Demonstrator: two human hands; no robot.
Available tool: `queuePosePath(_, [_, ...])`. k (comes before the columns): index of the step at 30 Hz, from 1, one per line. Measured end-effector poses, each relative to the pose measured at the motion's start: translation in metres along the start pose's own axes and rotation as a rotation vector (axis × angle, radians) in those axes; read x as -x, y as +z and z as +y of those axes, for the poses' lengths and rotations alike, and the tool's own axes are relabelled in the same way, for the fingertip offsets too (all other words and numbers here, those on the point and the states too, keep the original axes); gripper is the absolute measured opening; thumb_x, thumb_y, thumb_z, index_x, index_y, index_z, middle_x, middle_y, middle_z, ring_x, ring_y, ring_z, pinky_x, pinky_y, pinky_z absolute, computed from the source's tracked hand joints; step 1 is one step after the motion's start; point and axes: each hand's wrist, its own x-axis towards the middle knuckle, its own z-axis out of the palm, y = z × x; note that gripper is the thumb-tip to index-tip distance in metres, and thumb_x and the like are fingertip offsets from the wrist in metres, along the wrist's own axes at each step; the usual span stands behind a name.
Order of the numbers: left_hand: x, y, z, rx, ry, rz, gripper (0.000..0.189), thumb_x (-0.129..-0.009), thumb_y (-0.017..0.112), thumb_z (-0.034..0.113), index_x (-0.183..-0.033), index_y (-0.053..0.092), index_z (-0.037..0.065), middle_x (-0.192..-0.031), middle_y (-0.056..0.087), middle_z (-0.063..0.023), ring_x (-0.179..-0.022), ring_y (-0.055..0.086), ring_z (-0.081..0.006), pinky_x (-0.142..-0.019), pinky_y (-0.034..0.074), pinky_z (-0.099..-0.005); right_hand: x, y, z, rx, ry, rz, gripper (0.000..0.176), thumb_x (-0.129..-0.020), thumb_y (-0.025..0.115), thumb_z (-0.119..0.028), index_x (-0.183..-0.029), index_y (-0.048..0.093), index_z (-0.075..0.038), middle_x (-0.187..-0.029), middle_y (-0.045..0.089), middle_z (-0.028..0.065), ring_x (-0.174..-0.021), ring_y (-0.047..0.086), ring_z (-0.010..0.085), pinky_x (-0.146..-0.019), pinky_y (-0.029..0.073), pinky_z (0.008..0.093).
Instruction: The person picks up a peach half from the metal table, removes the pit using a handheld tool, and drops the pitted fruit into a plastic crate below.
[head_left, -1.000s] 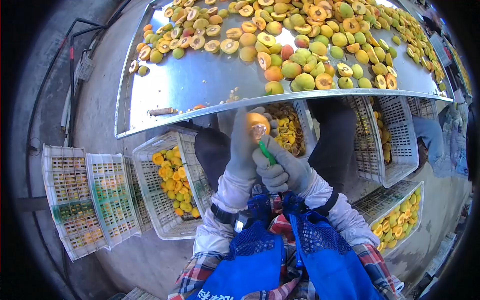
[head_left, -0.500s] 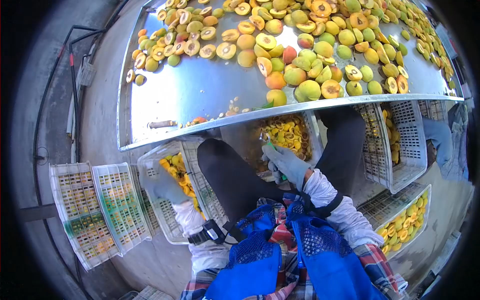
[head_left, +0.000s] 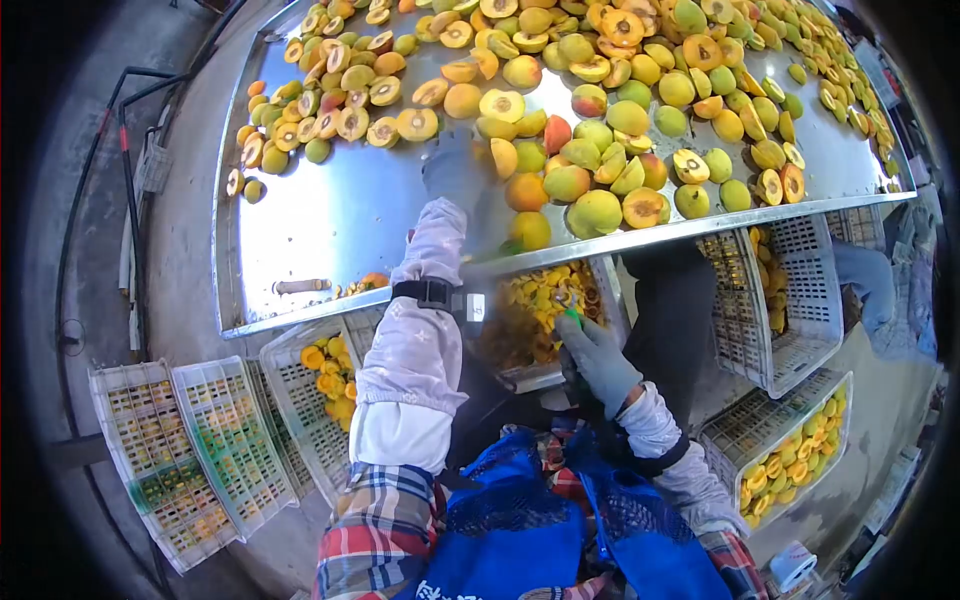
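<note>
My left hand (head_left: pixel 455 170), in a grey glove, reaches over the metal table among the peach halves (head_left: pixel 417 124). Motion blurs its fingers, so I cannot see whether they grip a fruit. Lower down, my right hand (head_left: pixel 597 365), also gloved, is closed around a small green-handled tool (head_left: pixel 572 315) with a metal tip. That hand is above the near side of a crate of cut peach pieces (head_left: pixel 545 300) between my knees. Whole-looking and halved peaches (head_left: pixel 595 212), some showing pits, cover much of the tabletop.
The metal table (head_left: pixel 340 220) has a raised rim and carries a short brown stick (head_left: pixel 302 286) near its front left. A crate with peach halves (head_left: pixel 300 375) stands at left, beside stacked crates (head_left: pixel 225 400). More crates (head_left: pixel 810 300) stand at right, near another person's leg (head_left: pixel 865 285).
My left hand has moved from the left crate up and forward onto the table. My right hand has shifted slightly right and down, still holding the green-handled tool. The view has shifted a little.
</note>
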Motion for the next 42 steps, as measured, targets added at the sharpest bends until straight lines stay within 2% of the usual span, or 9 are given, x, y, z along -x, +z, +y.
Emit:
queuePosePath(2, [0.016,-0.004,-0.003,-0.048,0.007,0.006,0.049,-0.087,0.064,0.029,-0.13,0.052,0.007,-0.116,0.061,-0.0143,-0.104,0.061,-0.0329,-0.085,0.051,-0.0438,0.003,0.007,-0.004,-0.025,-0.066,-0.04,0.037,-0.102,0.049,-0.042,-0.1,0.06,-0.006,-0.066,0.052,-0.0022,-0.052,0.046,0.0069,-0.046,0.039,0.0239])
queuePosePath(4, [0.052,-0.016,-0.026,1.084,-0.062,-0.326,0.047,-0.095,0.057,0.031,-0.13,0.05,0.001,-0.123,0.059,-0.0167,-0.108,0.061,-0.0307,-0.091,0.052,-0.0429,0.009,0.013,-0.019,-0.104,-0.054,-0.09,0.037,-0.101,0.051,-0.041,-0.108,0.061,-0.006,-0.072,0.056,-0.0015,-0.056,0.048,0.0072,-0.047,0.04,0.0248])
queuePosePath(8, [0.158,-0.071,0.022,1.289,0.163,-0.059,0.034,-0.095,0.057,0.015,-0.124,0.052,-0.003,-0.118,0.061,-0.0168,-0.109,0.062,-0.025,-0.092,0.052,-0.0382,0.017,0.011,-0.03,-0.154,-0.14,-0.364,0.037,-0.101,0.05,-0.042,-0.108,0.061,-0.007,-0.073,0.054,-0.0024,-0.052,0.046,0.0064,-0.039,0.037,0.0236])
queuePosePath(13, [0.214,-0.076,0.054,1.974,-0.031,-0.188,0.054,-0.103,0.041,0.046,-0.131,0.046,0.0,-0.13,0.054,-0.0232,-0.119,0.057,-0.0353,-0.103,0.048,-0.0467,0.043,0.042,-0.041,-0.202,-0.149,-0.25,0.036,-0.102,0.05,-0.04,-0.107,0.063,-0.008,-0.072,0.052,-0.0039,-0.052,0.044,0.0044,-0.041,0.036,0.0217])
queuePosePath(23, [0.242,-0.113,0.087,1.855,-0.001,-0.016,0.037,-0.104,0.043,0.03,-0.118,0.053,-0.003,-0.111,0.063,-0.015,-0.098,0.066,-0.0221,-0.085,0.057,-0.0339,0.052,0.056,-0.009,-0.005,-0.546,-0.033,0.038,-0.102,0.049,-0.034,-0.106,0.064,0.001,-0.088,0.066,0.0094,-0.082,0.058,0.0154,-0.073,0.047,0.0312])
queuePosePath(28, [0.242,-0.102,0.079,1.758,-0.034,-0.004,0.042,-0.103,0.048,0.038,-0.117,0.053,0.0,-0.104,0.065,-0.0153,-0.092,0.067,-0.0235,-0.081,0.059,-0.035,0.066,0.051,-0.025,0.02,-0.303,-0.167,0.041,-0.102,0.046,-0.042,-0.1,0.063,-0.005,-0.073,0.06,0.0069,-0.059,0.054,0.0143,-0.054,0.045,0.0313])
queuePosePath(32, [0.244,-0.096,0.08,1.767,-0.194,0.027,0.031,-0.103,0.047,0.024,-0.114,0.058,-0.003,-0.096,0.067,-0.0117,-0.081,0.066,-0.0166,-0.072,0.054,-0.0266,0.084,0.046,-0.044,-0.123,-0.01,-0.298,0.044,-0.101,0.042,-0.052,-0.086,0.055,-0.013,-0.059,0.047,0.0,-0.041,0.04,0.0117,-0.038,0.034,0.0292])
queuePosePath(40, [0.237,-0.097,0.076,1.659,0.163,-0.046,0.031,-0.103,0.049,0.027,-0.113,0.058,-0.001,-0.099,0.067,-0.0124,-0.086,0.065,-0.0169,-0.077,0.053,-0.0288,0.083,0.031,-0.049,-0.641,0.331,-0.894,0.055,-0.098,0.034,-0.066,-0.077,0.043,-0.016,-0.052,0.027,-0.0084,-0.037,0.023,0.0037,-0.034,0.021,0.0221])
queuePosePath(42, [0.241,-0.095,0.078,2.013,-0.058,-0.272,0.033,-0.102,0.05,0.03,-0.116,0.057,0.001,-0.104,0.066,-0.0134,-0.088,0.065,-0.0183,-0.077,0.054,-0.03,0.076,0.033,-0.045,-0.784,0.349,-0.965,0.054,-0.099,0.033,-0.064,-0.076,0.042,-0.016,-0.051,0.025,-0.0092,-0.037,0.02,0.002,-0.033,0.017,0.0199])
